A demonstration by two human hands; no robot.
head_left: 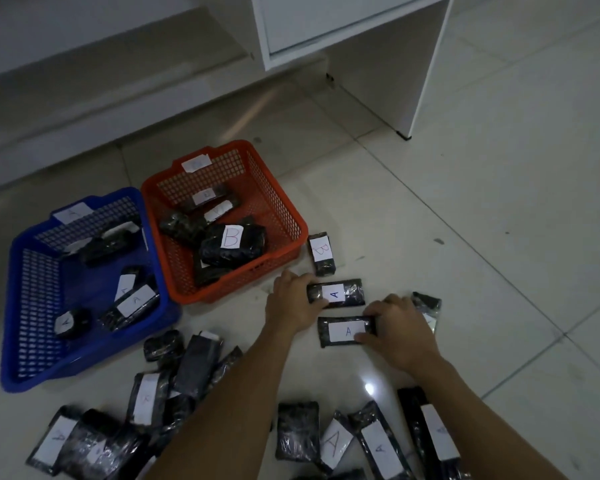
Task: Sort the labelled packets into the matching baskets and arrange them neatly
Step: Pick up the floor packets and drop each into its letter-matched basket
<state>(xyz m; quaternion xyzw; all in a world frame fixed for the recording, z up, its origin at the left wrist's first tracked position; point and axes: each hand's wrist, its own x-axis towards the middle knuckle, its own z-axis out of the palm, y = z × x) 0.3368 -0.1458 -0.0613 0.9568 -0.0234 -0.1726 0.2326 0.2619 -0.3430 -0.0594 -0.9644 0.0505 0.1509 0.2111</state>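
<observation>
Packets (378, 441) in black wrap with white paper labels lie scattered on the tiled floor (499, 237) nearest the camera, several marked A, with a second heap (174, 382) to the near left. Beyond them both hands work side by side: the right hand (400, 332) curls over the right end of one A packet (347, 331), while the left hand (293, 301) grips the left end of another A packet (336, 293) just beyond it. A further dark packet (426, 304) lies partly hidden behind the right hand. One packet labelled B (321, 253) rests on the floor just right of the red basket (291, 216), which holds several packets, one marked B. Touching its left side, the blue basket (25, 306) holds packets marked A. White furniture (413, 81) stands on the floor at the far side
</observation>
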